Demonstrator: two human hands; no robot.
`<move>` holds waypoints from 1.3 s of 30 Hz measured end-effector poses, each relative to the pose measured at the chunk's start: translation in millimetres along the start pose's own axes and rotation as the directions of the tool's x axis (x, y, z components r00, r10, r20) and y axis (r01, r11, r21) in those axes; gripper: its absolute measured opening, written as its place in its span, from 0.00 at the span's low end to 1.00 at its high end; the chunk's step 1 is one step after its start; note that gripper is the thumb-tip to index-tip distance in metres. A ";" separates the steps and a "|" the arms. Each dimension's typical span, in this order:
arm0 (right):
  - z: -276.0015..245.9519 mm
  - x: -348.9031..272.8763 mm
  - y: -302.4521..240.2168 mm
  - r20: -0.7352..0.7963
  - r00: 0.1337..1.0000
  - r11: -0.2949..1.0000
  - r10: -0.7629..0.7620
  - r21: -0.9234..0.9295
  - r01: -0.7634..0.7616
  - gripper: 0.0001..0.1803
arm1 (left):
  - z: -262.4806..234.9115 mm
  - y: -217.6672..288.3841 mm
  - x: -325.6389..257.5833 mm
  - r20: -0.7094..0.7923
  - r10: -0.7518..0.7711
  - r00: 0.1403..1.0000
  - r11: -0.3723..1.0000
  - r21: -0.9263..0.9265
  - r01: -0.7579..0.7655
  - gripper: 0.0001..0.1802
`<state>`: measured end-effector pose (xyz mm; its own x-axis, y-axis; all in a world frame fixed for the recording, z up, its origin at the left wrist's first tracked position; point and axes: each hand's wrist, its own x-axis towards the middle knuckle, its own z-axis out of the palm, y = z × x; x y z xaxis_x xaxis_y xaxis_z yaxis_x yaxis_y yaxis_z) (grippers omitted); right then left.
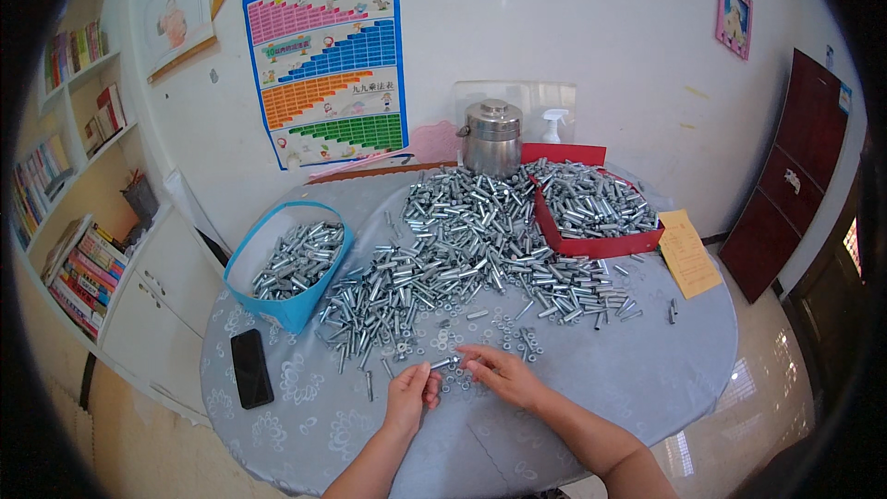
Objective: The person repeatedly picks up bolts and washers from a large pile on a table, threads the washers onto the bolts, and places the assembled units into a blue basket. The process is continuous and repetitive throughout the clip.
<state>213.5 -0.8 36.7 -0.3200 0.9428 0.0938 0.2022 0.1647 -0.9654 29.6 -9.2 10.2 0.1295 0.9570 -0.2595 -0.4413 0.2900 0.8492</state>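
Pinching bolt point(443, 364): left hand point(411, 397) | right hand point(504, 379): grip unclear | blue bin point(297, 312), red box point(601, 247): bolts point(300, 261)

The clearest lettering stands on the blue-bordered wall chart point(328, 55): a line of large Chinese characters along its top edge, a heading mixing numerals and characters below on each of two small signboards, and a dark character heading near its right edge. The fine print in its pink, blue, orange and green blocks is too small to read. Print on the yellow paper sheet point(688, 263) at the table's point(637, 379) right edge is likewise illegible.
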 end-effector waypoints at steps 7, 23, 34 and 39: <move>-1.2 2.3 8.5 0.067 0.998 0.999 -0.001 0.054 -0.002 0.17 | 1.2 -0.6 -0.2 -0.025 0.011 1.000 0.999 0.031 -0.010 0.16; -64.9 7.5 18.4 -0.445 0.895 0.832 0.039 -0.481 -0.275 0.11 | -12.2 5.6 7.3 -0.161 0.142 0.977 0.989 -0.015 -0.146 0.12; -80.0 -2.4 31.2 -0.380 0.921 0.585 0.091 -0.728 -0.358 0.11 | -44.6 27.7 21.3 -0.424 0.302 0.854 0.935 -0.042 -0.352 0.10; -74.3 -2.6 26.3 -0.371 0.917 0.483 0.145 -0.783 -0.393 0.14 | -69.0 86.0 46.5 -0.520 0.454 0.723 0.869 0.078 -0.489 0.09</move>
<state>288.5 22.6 29.1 0.0789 0.9962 0.0368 0.9477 -0.0636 -0.3128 -63.6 60.0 39.4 -0.5689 0.8214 -0.0413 -0.3774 -0.2162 0.9005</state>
